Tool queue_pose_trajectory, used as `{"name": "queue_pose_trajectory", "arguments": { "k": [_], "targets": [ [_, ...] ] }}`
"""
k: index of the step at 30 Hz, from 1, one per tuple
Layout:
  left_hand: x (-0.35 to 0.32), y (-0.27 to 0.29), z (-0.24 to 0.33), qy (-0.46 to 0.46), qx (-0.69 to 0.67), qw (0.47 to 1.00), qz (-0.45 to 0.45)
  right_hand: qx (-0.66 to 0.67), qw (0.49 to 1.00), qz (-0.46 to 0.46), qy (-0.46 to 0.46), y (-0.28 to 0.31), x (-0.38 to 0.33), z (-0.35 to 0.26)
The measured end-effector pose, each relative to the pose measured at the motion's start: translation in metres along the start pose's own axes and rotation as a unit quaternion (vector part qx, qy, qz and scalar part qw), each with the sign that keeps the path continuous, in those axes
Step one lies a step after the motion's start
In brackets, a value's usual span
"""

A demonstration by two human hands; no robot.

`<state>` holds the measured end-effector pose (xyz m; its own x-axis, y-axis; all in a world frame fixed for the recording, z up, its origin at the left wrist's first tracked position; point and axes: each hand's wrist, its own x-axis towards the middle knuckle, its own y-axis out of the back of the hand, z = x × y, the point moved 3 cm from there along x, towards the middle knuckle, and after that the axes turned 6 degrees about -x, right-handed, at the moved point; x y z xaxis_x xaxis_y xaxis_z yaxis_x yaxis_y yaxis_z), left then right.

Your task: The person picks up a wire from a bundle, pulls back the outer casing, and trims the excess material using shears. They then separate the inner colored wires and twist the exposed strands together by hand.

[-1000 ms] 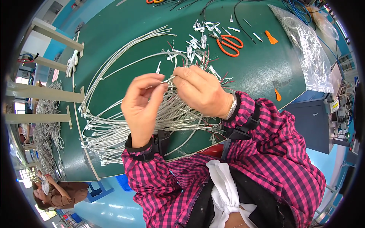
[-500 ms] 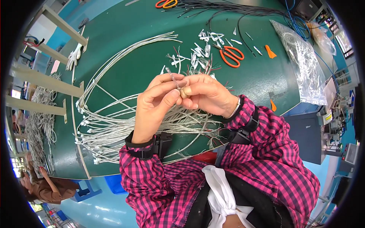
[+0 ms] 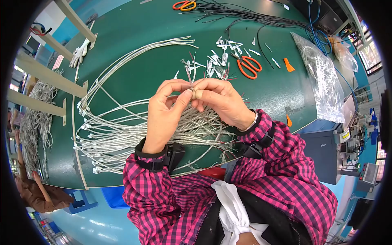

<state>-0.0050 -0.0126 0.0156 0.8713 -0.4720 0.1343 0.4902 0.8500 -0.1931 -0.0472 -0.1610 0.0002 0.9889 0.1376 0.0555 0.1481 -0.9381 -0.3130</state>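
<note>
My left hand [image 3: 168,104] and my right hand [image 3: 220,100] meet above the middle of the green table. Both pinch the frayed end of a thin grey cable [image 3: 190,76] between thumbs and fingertips, its strands pointing up and away from me. Fingers cover the part being gripped. Beige covers seem to sit on the tips that touch. Under and left of my hands spreads a bundle of grey cables [image 3: 118,143] with white connectors at the left ends and stripped, loose wires at the right. White scraps [image 3: 222,59] lie just beyond my fingers.
Orange-handled cutters [image 3: 249,67] lie beyond my right hand. Scissors [image 3: 184,5] and black cables [image 3: 245,14] are at the far edge. A clear bag of cables [image 3: 322,77] lies at right, a white glove [image 3: 79,54] at left, near metal posts. Another person [image 3: 41,192] works at far left.
Both hands stay together, with their fingers shifted slightly on the cable end. Its strands now stand up more plainly between them. The whole view has moved a little.
</note>
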Motion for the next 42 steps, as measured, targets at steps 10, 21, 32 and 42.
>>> {"name": "queue_pose_trajectory", "arguments": {
  "k": [10,21,32,42],
  "targets": [
    [-0.004,-0.007,-0.005,0.004,-0.021,0.999,-0.034,-0.101,0.994,0.04,0.021,0.009,0.002,-0.006],
    [-0.004,-0.006,-0.002,0.066,0.017,0.997,-0.032,-0.123,0.991,0.049,0.005,0.014,0.004,0.0],
    [-0.006,-0.012,0.002,-0.018,-0.053,0.998,-0.037,0.066,0.991,0.003,-0.114,0.015,0.005,0.005],
    [-0.006,-0.015,-0.001,-0.082,0.07,0.994,0.006,-0.201,0.966,0.134,0.095,0.016,0.0,-0.024]
  ]
}}
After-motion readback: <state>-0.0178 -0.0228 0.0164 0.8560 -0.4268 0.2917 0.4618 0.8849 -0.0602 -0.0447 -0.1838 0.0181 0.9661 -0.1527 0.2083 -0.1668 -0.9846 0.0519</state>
